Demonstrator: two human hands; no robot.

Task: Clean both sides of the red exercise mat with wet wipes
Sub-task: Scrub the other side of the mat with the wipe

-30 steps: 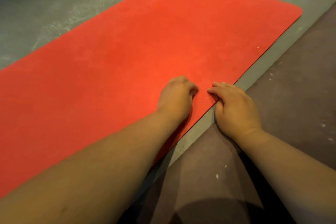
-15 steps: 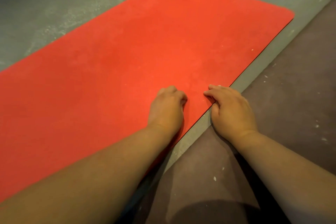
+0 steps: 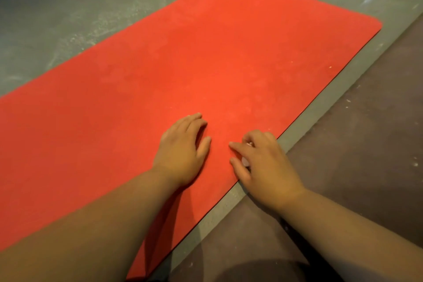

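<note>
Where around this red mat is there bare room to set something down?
The red mat is bare over its far half, beyond both hands. So is the dark floor right of the grey strip. Crowded: the mat's near edge, where the left hand and right hand rest.

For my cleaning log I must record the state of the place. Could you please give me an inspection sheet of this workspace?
Surface: grey concrete floor with pale scuff marks; darker brown floor at the right.
Job's things: red mat lies flat, faint pale smudges on it; wet wipes: nothing seen.
Clutter: white specks on the mat near its right edge.
Grippers: left hand rests on the mat, fingers relaxed; right hand lies over the mat's right edge, grip unclear.
Cables: nothing seen.
Surroundings: nothing seen.
</note>
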